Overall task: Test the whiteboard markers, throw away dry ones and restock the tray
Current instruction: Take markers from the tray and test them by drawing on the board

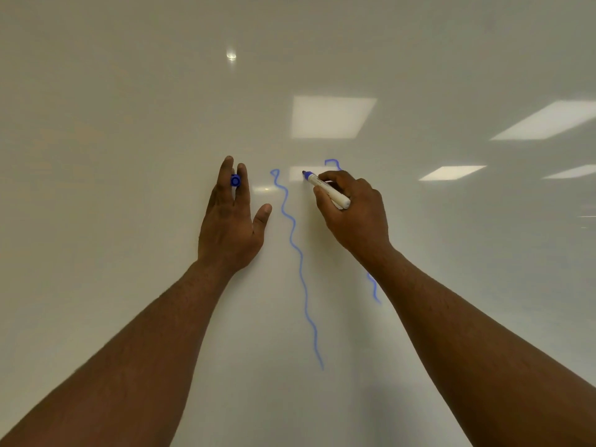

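A: Where is the marker [327, 191] at this moment?

B: In the right hand [353, 214], fingers and thumb curled round the white barrel; the blue tip points left and sits at or just off the whiteboard [129, 124]; I cannot tell whether it touches.

A: And the left hand [230, 221]?

B: Its fingers are straight against the board; the blue cap [235, 181] is pinched between two of them; so that grip is grasping the cap, lightly.

A: Any ink on the board already?

B: A long wavy blue line [298, 262] runs between the two hands, from far to near; a second blue squiggle [333, 162] peeks out beyond the right hand and shows again near the right forearm.

A: How should this test stroke go?

B: Press gently, tip flat to the surface; draw steadily toward the near edge, beside the long line and not across it; then a faint or broken mark reads plainly as a dry marker; keep the cap handy so it can go straight back on.

A: The tray?

B: Not in view.
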`<state>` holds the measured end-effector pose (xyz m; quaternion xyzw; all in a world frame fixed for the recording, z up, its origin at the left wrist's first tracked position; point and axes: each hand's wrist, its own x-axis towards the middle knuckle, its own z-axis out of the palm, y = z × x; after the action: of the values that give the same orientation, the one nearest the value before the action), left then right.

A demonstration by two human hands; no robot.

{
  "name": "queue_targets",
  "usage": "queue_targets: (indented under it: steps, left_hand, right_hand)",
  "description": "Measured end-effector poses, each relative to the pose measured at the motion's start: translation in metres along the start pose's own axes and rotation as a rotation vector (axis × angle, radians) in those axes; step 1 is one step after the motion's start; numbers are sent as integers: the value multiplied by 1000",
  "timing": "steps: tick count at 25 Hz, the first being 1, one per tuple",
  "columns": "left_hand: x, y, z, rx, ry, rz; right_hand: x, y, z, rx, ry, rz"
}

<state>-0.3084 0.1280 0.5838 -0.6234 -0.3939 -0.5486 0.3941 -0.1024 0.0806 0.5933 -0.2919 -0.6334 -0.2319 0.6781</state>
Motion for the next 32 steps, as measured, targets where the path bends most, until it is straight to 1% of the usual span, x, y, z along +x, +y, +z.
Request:
queue_targets:
  steps: [4, 7, 9, 13, 20, 25, 28, 32]
  left_hand:
    - [-2, -1, 4, 59, 17, 19]
    - [-2, -2, 6, 71, 27, 27]
    - [-2, -3, 7, 75, 34, 32]
    - [-4, -4, 9, 77, 45, 36]
    - [-4, -4, 10, 87, 44, 50]
    - [-5, -3, 10, 86, 37, 20]
    - [-7, -1, 5, 40, 34, 16]
    - [-28, 9, -1, -209, 59, -36]
  right_hand:
    - [-10, 6, -1, -30, 58, 46]
    - [-28, 11, -4, -51, 72, 27]
    - [-46, 14, -9, -53, 68, 29]
    - [-96, 23, -25, -37, 75, 106]
    - [-184, 33, -56, -38, 7, 271]
    - [-244, 44, -82, -78, -88, 374]
    - [-273, 41, -91, -39, -104, 463]
    - [-309, 22, -98, 111, -111, 535]
